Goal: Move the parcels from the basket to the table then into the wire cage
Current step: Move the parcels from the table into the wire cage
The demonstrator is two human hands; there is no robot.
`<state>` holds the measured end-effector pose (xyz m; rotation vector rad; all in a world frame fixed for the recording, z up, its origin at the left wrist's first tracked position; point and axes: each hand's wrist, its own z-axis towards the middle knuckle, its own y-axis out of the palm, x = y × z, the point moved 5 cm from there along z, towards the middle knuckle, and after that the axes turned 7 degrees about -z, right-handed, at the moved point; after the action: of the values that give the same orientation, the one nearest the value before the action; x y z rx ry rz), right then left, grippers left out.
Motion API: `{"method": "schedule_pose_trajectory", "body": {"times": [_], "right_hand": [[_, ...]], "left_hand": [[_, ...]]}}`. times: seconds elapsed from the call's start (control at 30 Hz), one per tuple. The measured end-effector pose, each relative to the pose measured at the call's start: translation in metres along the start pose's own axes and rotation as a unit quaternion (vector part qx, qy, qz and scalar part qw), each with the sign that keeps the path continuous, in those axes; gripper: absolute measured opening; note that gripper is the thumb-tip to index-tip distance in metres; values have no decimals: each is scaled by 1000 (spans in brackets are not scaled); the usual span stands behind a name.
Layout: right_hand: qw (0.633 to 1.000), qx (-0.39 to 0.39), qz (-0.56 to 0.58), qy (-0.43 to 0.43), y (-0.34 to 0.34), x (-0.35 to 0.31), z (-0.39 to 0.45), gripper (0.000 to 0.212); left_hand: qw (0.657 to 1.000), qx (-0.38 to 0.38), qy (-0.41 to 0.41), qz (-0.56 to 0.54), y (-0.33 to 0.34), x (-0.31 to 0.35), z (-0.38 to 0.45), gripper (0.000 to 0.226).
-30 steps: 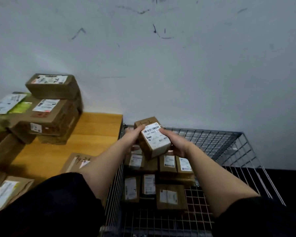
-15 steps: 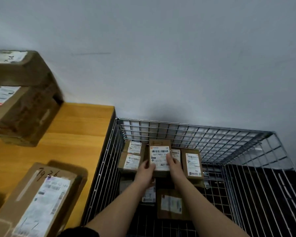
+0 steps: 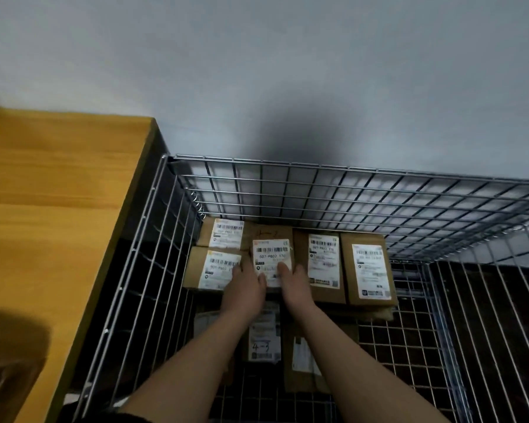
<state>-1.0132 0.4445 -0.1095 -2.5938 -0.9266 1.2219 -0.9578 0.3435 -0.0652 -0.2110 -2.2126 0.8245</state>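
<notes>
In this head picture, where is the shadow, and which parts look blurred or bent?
Head view: a dark soft shadow lies on the wall above the wire cage; the table's near left corner is dark and blurred; the cage wires curve from wide-angle distortion; parcel labels are partly legible.

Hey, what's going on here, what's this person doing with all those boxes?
A person is loading labelled cardboard parcels into a wire cage that stands beside a wooden table. Both arms reach down into the cage, and the left hand and right hand are on a small parcel at its near end, setting it in the back row between other parcels. More parcels lie lower in the cage, under the forearms.
</notes>
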Motion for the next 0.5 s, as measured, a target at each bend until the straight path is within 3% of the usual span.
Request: {"method": "schedule_pose_trajectory", "body": {"times": [0.23,0.33,0.4,0.5], "right_hand": [[998,55,-33,11,9,11,30,37],[996,61,-72,2,12,8,34,41],[992,65,-107,-2,13,5,34,46],[984,92,-150,-41,12,-2,30,48]], "left_hand": [[994,34,85,58,16,-3,20,49],[987,52,113,106,20,-1,25,27],[979,70,126,143,21,-1,26,25],[980,10,105,170,31,-7,28,41]]}}
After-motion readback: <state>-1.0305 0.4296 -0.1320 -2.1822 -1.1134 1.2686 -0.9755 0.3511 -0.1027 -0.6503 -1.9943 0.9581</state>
